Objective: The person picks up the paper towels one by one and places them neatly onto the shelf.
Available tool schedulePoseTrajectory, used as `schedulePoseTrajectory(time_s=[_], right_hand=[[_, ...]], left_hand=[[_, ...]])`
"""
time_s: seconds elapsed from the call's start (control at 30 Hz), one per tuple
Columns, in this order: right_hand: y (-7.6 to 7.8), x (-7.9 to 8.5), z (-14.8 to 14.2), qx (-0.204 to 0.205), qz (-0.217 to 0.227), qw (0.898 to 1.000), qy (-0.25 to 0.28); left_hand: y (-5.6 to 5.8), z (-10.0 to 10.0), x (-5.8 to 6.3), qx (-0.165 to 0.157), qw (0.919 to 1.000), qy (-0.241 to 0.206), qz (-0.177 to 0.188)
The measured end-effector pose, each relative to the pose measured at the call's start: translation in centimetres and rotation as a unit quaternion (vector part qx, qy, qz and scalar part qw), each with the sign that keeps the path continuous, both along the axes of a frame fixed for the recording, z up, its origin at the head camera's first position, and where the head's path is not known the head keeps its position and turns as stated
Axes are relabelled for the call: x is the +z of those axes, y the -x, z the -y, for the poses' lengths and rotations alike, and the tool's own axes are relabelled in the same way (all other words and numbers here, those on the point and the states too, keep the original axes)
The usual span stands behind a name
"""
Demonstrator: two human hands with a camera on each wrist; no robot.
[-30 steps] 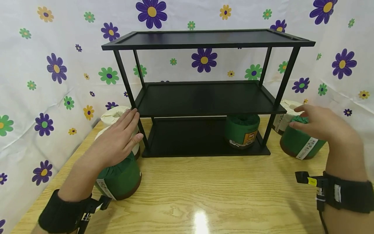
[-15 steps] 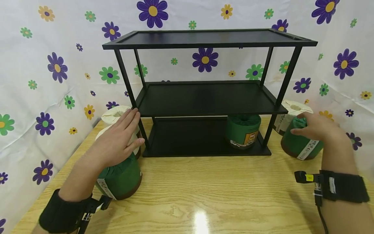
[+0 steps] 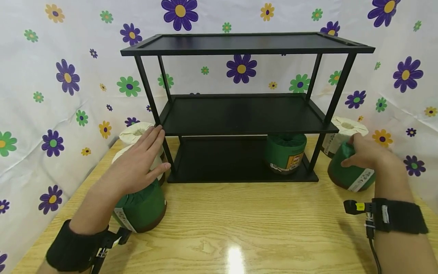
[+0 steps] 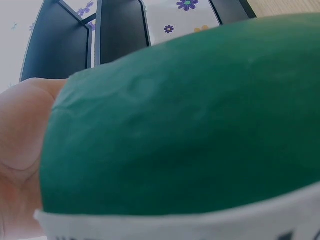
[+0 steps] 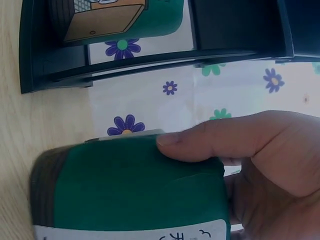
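In the head view my right hand [image 3: 367,154] grips a green paper-wrapped toilet roll [image 3: 349,171] right of the black shelf rack [image 3: 236,158]. The right wrist view has the thumb pressed on the side of this green roll [image 5: 135,185]; the other fingers are mostly hidden behind it. My left hand [image 3: 137,163] lies with straight fingers above another green roll [image 3: 147,211], fingertips by the rack's left front post. Whether it touches that roll or the post, I cannot tell. A third green roll [image 3: 285,154] stands on the bottom shelf, at its right end.
Cream-wrapped rolls [image 3: 133,133] stand behind my left hand, partly covered by it. Another cream roll [image 3: 343,127] is behind the gripped one. The rack's posts and shelf edges stand between both hands on the wooden table [image 3: 239,220], before a flowered cloth [image 3: 205,15].
My right hand has come down and to the left onto the green roll and now holds it. That roll has shifted slightly toward me and tilted. The left hand stays put.
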State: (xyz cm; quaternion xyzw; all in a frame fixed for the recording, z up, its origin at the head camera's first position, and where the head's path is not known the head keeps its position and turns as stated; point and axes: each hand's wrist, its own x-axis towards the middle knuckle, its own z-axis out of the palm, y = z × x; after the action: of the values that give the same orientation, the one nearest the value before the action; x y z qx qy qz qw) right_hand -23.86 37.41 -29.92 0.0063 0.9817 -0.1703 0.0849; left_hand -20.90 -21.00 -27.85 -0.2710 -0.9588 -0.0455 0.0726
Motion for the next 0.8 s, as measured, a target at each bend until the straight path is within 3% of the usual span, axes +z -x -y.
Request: schedulePoseTrajectory(time_s=[0.5,0.8], right_hand=[[-0.5,0.8,2.5,0.032,0.032,0.999,-0.015],[-0.9,1.4,6.4,0.086,0.047,0.992,-0.077]], left_hand=[[0.0,-0.1,0.0,-0.001,1.0,0.0,0.001],[0.0,-0.1,0.1,-0.003,1.0,-0.001,0.002]])
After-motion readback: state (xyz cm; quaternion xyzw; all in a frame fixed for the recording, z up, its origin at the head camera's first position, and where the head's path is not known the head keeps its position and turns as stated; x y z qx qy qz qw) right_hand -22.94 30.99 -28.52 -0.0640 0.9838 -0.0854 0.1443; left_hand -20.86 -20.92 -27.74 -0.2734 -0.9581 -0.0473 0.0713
